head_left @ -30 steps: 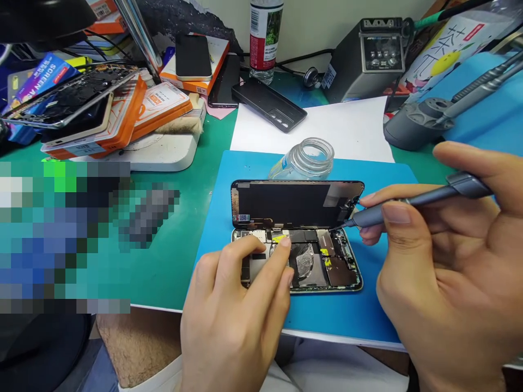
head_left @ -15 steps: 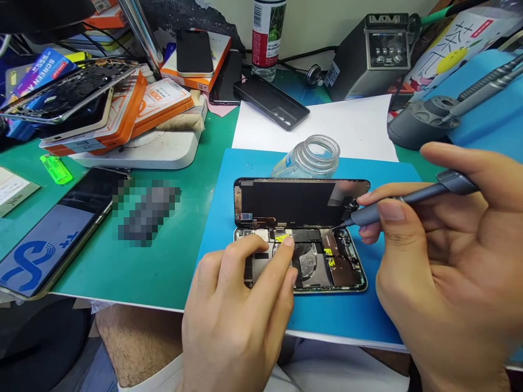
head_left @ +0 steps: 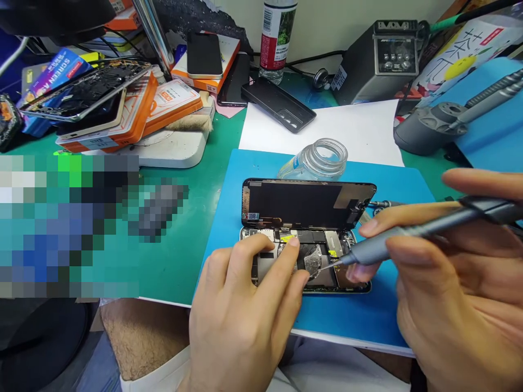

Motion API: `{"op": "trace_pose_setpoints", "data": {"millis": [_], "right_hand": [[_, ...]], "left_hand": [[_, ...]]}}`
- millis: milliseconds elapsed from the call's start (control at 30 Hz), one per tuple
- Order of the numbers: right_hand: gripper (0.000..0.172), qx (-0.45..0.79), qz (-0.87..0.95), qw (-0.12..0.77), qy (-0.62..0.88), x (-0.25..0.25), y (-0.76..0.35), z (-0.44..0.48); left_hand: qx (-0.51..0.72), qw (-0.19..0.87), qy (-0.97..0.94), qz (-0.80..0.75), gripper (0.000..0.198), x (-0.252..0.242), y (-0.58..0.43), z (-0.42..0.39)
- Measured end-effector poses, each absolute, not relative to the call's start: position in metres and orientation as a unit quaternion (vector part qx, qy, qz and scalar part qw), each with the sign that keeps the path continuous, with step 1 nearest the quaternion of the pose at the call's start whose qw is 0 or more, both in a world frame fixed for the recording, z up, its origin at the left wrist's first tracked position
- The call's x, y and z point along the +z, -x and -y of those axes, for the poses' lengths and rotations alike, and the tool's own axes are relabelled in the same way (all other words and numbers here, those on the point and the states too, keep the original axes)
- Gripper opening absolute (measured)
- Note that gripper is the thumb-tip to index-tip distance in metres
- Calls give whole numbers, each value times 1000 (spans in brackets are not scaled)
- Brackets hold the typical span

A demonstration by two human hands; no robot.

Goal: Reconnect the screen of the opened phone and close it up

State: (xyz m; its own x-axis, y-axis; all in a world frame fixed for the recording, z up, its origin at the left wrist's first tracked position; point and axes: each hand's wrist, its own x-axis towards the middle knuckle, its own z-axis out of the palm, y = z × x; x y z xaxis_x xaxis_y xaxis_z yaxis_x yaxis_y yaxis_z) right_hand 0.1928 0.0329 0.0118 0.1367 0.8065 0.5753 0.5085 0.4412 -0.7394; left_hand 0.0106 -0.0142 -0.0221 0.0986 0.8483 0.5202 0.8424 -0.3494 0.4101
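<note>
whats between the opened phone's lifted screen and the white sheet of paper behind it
A clear glass jar sits there, at the far edge of the blue mat, just behind the lifted screen and in front of the white paper. The head view shows it.

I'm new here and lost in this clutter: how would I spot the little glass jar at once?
Find the blue mat in the middle of the green desk. An opened phone lies on it, and the jar sits just behind its raised screen, at the mat's far edge before white paper. It is the only clear, open-mouthed glass there.
</note>
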Motion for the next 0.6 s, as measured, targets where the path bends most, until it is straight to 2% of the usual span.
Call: {"op": "trace_pose_setpoints", "data": {"millis": [67, 167, 367, 600], "right_hand": [[55, 189, 637, 548, 508, 14, -190, -31], [63, 194, 660, 539, 486, 15, -188, -29], [50, 216, 655, 523, 501, 18, -183, -27], [57, 232, 666, 536, 465, 13, -183, -31]], "left_hand": [[354, 4, -738, -575, 27, -22, -11, 14], [358, 7, -731, -581, 26, -22, -10, 15], [350, 6, -743, -571, 26, -17, -10, 14], [355, 12, -737, -575, 27, -18, -12, 13]]}}
